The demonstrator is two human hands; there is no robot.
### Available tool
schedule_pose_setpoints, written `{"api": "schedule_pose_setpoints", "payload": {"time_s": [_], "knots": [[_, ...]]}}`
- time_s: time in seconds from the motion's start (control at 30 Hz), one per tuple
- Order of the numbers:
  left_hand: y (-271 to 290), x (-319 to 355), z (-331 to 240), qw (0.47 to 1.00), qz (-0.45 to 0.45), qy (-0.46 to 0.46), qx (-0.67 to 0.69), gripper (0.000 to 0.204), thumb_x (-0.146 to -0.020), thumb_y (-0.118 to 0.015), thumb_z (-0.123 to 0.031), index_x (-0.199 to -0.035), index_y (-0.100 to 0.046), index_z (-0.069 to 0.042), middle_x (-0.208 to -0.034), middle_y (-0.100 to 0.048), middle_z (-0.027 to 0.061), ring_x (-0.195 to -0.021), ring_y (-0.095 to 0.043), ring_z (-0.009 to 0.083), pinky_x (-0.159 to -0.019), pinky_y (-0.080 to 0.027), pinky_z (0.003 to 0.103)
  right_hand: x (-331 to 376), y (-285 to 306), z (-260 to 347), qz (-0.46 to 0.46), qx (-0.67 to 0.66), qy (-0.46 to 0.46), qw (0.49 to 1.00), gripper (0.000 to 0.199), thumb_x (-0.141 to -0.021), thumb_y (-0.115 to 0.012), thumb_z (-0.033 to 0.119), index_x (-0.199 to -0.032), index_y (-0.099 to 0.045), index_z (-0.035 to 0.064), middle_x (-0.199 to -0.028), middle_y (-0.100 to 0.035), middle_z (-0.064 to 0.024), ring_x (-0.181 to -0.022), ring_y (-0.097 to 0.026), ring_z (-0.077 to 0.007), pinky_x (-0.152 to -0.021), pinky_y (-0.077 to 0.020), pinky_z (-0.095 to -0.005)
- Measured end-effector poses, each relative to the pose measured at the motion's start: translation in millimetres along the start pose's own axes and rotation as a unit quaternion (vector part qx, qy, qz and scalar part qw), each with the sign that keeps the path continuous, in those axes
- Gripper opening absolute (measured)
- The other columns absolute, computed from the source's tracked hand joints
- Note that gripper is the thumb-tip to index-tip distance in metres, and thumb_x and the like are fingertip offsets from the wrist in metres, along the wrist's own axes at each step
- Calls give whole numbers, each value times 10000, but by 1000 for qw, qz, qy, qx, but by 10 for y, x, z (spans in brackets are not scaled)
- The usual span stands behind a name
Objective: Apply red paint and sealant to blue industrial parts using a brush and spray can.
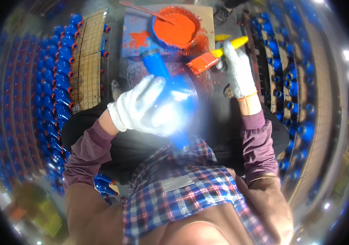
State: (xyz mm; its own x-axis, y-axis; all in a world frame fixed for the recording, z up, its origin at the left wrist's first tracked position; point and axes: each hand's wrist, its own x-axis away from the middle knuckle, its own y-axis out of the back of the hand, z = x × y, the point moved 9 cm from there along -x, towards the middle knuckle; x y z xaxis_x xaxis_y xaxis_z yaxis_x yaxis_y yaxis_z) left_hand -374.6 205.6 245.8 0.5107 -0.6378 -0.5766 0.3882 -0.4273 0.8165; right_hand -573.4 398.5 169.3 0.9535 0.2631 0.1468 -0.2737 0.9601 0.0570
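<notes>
One blue fitting [178,96] is gripped in L hand [139,102], brush [216,54] in R hand [240,71]; red paint [178,30] prob. not yet applied, unlike pcs [63,67] by panel's [89,53] L edge.

In the white-gloved left hand [137,104], a glossy blue fitting [186,92], threaded end tilted to upper left; in the gloved right hand [239,71], a yellow-handled paintbrush [208,60], orange-coated bristles near the fitting. Beyond, on a splattered board [131,25], a bowl [154,32] of orange paint [179,33], stick [141,9] across rim. Left and right, rows of blue parts [63,53].
</notes>
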Motion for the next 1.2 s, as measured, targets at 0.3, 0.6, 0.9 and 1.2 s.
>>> {"api": "schedule_pose_setpoints", "payload": {"time_s": [0.3, 0.6, 0.9, 1.2], "knots": [[-246, 10, -167, 997, 27, -54, 40, 446, -865, -727, -442, -1269, -607, -297, -1359, -485, 70, -1226, -525, 452, -872, -589, 608, 135, -507, 750, 79, 201, 178, 960, 343, -1039, -590, 303, -1074, -681, -25, -888, -716, -148, -798, -706, -258, -736, -537, -355], [-74, -142, 202, 995, -40, 80, 34, 650, -706, -838, -203, -1314, -617, -252, -1255, -569, 132, -1042, -610, 386, -853, -568, 464, 1117, -574, 1394, -19, 352, 592, 725, 262, -931, -647, -4, -1191, -620, -22, -1051, -693, -189, -884, -692, -308, -758, -560, -375], [-259, 254, 674, 709, -143, 565, 397, 663, -780, -857, -257, -1316, -524, -55, -1198, -638, 143, -1097, -656, 277, -885, -561, 436, 1214, -471, 1061, 0, 264, 494, 829, 246, -762, -783, 143, -1006, -768, 121, -976, -721, -76, -897, -684, -331, -787, -528, -414], [-929, 387, 685, 179, -262, 582, 749, 634, -968, -570, -539, -1405, -495, -87, -1264, -654, 155, -1062, -706, 328, -812, -633, 497, 1297, -565, 914, 46, 336, 546, 766, 380, -642, -811, 222, -1013, -744, 170, -916, -702, -62, -747, -666, -261, -668, -511, -382]]}}
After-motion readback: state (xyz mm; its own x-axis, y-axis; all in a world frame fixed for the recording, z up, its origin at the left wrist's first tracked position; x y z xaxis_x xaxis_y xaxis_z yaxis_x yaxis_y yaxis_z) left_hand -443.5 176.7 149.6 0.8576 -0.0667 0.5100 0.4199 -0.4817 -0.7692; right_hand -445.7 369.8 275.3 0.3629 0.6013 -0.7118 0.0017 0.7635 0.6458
